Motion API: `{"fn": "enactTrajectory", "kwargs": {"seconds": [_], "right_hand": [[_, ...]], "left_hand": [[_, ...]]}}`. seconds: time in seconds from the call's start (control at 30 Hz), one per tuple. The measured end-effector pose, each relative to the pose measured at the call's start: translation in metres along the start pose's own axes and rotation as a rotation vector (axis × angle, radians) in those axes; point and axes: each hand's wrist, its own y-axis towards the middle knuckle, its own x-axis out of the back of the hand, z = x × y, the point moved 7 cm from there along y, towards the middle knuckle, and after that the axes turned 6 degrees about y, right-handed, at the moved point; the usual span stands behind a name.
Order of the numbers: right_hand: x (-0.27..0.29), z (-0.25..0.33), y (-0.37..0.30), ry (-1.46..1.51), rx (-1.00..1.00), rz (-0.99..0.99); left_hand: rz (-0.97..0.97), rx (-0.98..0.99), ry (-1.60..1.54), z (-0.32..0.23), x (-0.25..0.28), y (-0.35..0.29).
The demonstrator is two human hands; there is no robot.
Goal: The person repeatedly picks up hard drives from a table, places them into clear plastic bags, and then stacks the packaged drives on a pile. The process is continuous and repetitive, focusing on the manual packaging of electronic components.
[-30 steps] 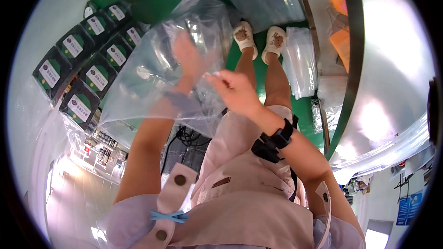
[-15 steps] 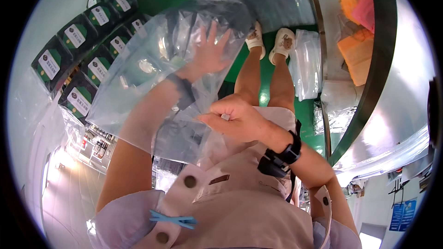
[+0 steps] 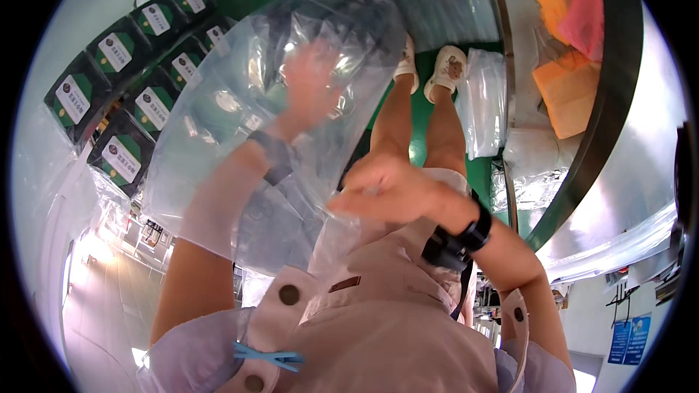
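Observation:
A large clear plastic bag [image 3: 211, 131] spreads in front of me, puffed out, with its mouth toward my body. My left hand [image 3: 312, 84] and forearm reach deep inside it. Motion smears the fingers of that hand, so I cannot make out whether they are spread or closed. At the right side of the bag's mouth, my right hand [image 3: 397, 191] is closed in a pinch on the film edge, somewhat blurred. A dark strap shows through the film on the left wrist, and a black strapped device [image 3: 459, 240] sits on the right wrist.
Black packs [image 3: 120, 156] with green and white labels stand in rows at the left. Folded clear bags [image 3: 484, 102] lie on the green floor [image 3: 419, 142] beside my shoes. Orange and pink cloths [image 3: 564, 94] rest at the right, next to a curved metal edge [image 3: 608, 116].
Inside the bag, my left hand has shifted left and slightly back, its spread fingers now blurred. The right hand has moved slightly right, still on the film edge. The bag looks fuller.

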Motion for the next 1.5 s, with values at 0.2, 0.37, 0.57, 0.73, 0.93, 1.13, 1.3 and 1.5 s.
{"fn": "enactTrajectory", "kwargs": {"seconds": [0.2,0.37,0.57,0.73,0.93,1.13,1.3,1.5], "right_hand": [[0.187,-0.042,0.019,-0.555,-0.21,-0.857],[0.239,-0.054,0.069,-0.84,0.044,-1.037],[0.192,-0.121,0.093,-0.707,-0.401,-0.47],[0.183,-0.136,0.082,-0.652,-0.348,-0.457],[0.181,-0.146,0.063,-0.798,-0.278,-0.478],[0.194,-0.131,0.053,-0.582,-0.322,-0.554],[0.146,-0.051,0.081,-0.923,-0.01,-0.506],[0.049,-0.022,0.126,-1.074,0.192,0.053]], "left_hand": [[-0.145,0.705,-0.217,0.214,-0.032,-0.006],[0.055,0.583,-0.286,0.192,-0.015,0.025],[0.076,0.596,-0.333,0.207,-0.033,0.001],[0.185,0.622,-0.532,0.2,-0.021,0.007],[0.093,0.524,-0.464,0.216,-0.029,0.012],[0.156,0.514,-0.543,0.179,0.0,0.038],[0.187,0.267,-0.412,0.134,-0.006,0.024],[0.132,0.117,-0.336,0.009,0.018,0.005]]}}
